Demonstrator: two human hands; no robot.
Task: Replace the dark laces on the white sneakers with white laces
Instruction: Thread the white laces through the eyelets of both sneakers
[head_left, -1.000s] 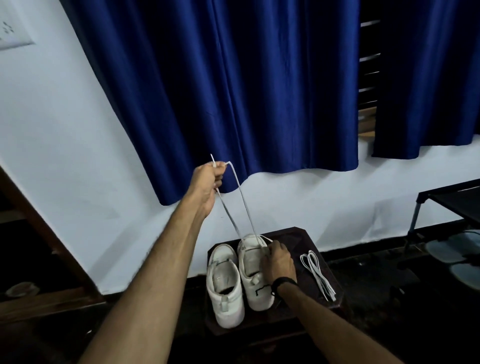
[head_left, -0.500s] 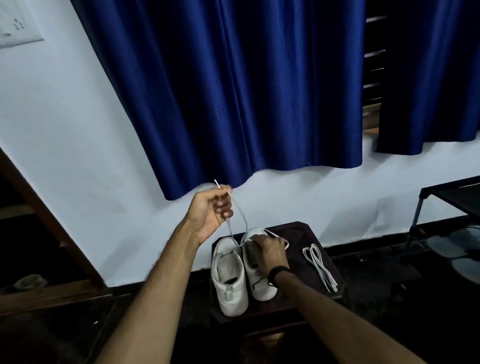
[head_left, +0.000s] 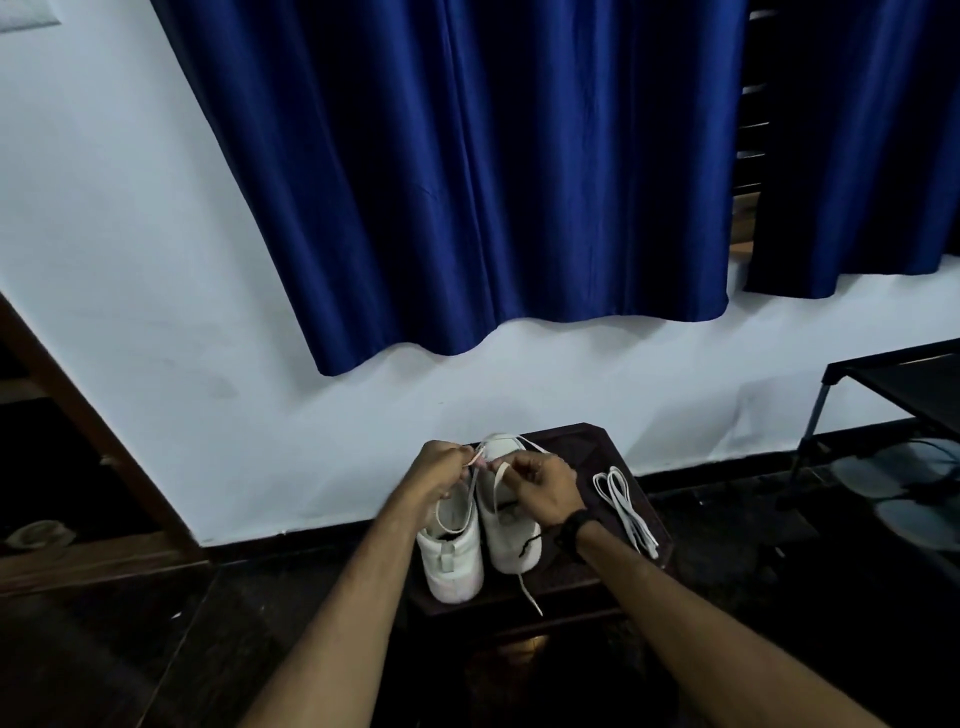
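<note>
On a dark wooden stool (head_left: 582, 447), both hands, left hand (head_left: 435, 470) and right hand (head_left: 543, 486), pinch a white lace (head_left: 496, 480) above the right sneaker (head_left: 511, 540); seemingly unanchored, it could pull free. A dark lace (head_left: 529, 543) remains.

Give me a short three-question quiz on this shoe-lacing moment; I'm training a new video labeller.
1. True or false: the spare white lace lies bundled on the stool, right of both shoes.
2. What are the left hand and right hand pinching? A) a white lace B) the curtain C) a shoe's heel
3. Fill in: a bit of ___ lace shows on the right shoe, beside the left shoe.

Key: 1 true; 2 A; 3 dark.
</note>
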